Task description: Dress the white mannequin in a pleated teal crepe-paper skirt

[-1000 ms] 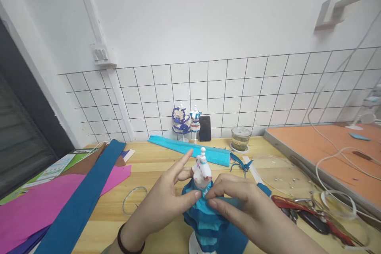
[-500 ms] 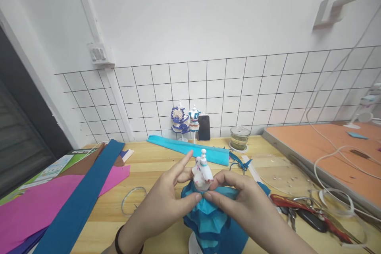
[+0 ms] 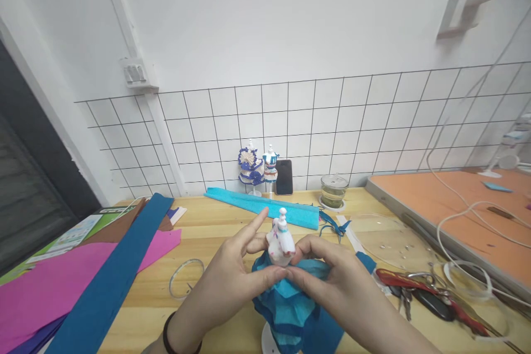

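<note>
A small white mannequin doll stands on a round white base in front of me, wearing a layered skirt of blue crepe paper. My left hand pinches the paper at the doll's waist with thumb and a finger, the forefinger pointing up. Opposite it, my right hand pinches the same waist paper, fingertips almost meeting the left. A black band circles my left wrist.
Pink and dark blue crepe sheets lie at left, a light blue roll behind. Two dressed mini mannequins, a phone and a glass jar stand by the tiled wall. A tape ring, keys, clear lid and cables lie around.
My fingertips have drawn together at the doll's waist, gathering the blue paper. The view has shifted very slightly; nothing else moved.
</note>
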Demonstrator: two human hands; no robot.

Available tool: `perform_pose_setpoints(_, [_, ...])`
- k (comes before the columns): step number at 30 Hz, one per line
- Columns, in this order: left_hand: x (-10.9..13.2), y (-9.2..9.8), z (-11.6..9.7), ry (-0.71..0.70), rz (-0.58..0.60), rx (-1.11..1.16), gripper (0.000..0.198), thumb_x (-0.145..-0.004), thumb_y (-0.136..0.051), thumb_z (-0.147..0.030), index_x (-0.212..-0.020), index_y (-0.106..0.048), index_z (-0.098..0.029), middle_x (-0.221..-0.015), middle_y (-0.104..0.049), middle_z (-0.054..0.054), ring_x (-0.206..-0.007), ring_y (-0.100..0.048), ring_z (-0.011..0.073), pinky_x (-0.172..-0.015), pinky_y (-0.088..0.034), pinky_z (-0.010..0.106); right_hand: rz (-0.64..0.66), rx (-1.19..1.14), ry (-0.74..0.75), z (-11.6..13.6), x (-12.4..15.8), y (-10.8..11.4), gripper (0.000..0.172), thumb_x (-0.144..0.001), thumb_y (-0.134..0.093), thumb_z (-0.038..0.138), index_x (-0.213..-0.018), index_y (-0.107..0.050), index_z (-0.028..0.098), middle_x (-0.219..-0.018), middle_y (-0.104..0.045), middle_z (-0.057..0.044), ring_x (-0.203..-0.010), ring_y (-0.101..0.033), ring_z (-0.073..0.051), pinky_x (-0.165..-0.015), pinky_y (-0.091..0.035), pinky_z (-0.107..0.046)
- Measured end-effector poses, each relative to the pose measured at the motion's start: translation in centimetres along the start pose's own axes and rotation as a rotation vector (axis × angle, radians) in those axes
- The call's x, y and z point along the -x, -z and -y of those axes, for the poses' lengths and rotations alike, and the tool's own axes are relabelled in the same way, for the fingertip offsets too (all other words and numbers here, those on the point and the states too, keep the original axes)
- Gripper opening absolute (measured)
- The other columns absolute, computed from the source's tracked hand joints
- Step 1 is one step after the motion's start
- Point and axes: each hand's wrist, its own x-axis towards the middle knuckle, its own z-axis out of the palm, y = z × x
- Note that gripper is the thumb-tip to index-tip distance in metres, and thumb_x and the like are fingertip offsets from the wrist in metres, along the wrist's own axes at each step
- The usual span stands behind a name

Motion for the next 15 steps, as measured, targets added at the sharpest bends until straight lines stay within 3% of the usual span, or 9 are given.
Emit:
perform_pose_setpoints(3, [-0.1,0.2,0.3,-0.026,-0.03,-0.049,0.084,-0.081,-0.065,-0.036,-0.148,-0.015,-0.027,-0.109,-0.069,0.001,-0.109,-0.058,0.0225,-0.094,-0.043,0.035,0.037,-0.02,-0.024,-0.2,0.2,0.5,0.005,-0.084,-0.059,0.028,-0.084,-0.059,0.023,-0.082,-0.067,0.0,-0.069,-0.063,-0.015,-0.057,-0.051,-0.024])
perform_pose_setpoints(5, [-0.2,0.3,0.5,-0.043,-0.05,-0.072,0.082,-0.082,-0.062,-0.034,-0.148,-0.013,-0.027,-0.109,-0.069,0.002,-0.102,-0.06,0.0218,-0.09,-0.045,0.035,-0.008,0.063,0.061,-0.1,0.4,1.0,0.009,-0.086,-0.057,0.029,-0.094,-0.058,0.024,-0.091,-0.066,-0.001,-0.077,-0.063,-0.017,-0.061,-0.053,-0.026])
perform_pose_setpoints(9, [-0.4,0.5,0.7,-0.031,-0.071,-0.038,0.086,-0.081,-0.062,-0.034,-0.148,-0.009,-0.026,-0.11,-0.069,0.002,-0.101,-0.061,0.022,-0.085,-0.047,0.034,-0.12,0.367,0.549,0.4,0.5,1.3,0.016,-0.084,-0.063,0.021,-0.099,-0.057,0.022,-0.107,-0.062,-0.007,-0.104,-0.054,-0.024,-0.086,-0.045,-0.039])
perform_pose_setpoints(12, [-0.6,0.4,0.8,-0.036,-0.096,-0.009,0.088,-0.081,-0.063,-0.032,-0.148,-0.007,-0.024,-0.106,-0.071,0.002,-0.103,-0.061,0.0213,-0.092,-0.044,0.036,-0.093,0.543,0.762,0.7,0.4,0.5,0.011,-0.085,-0.057,0.012,-0.091,-0.061,0.019,-0.091,-0.066,-0.007,-0.088,-0.055,-0.023,-0.079,-0.042,-0.039])
perform_pose_setpoints(15, [-0.7,0.4,0.9,-0.062,-0.112,-0.014,0.087,-0.081,-0.062,-0.029,-0.148,-0.007,-0.025,-0.104,-0.071,0.0,-0.104,-0.06,0.0197,-0.101,-0.037,0.038,-0.088,0.63,0.827,0.6,0.4,-0.4,0.025,-0.09,-0.04,0.006,-0.09,-0.063,0.016,-0.075,-0.065,-0.005,-0.071,-0.055,-0.019,-0.069,-0.039,-0.036])
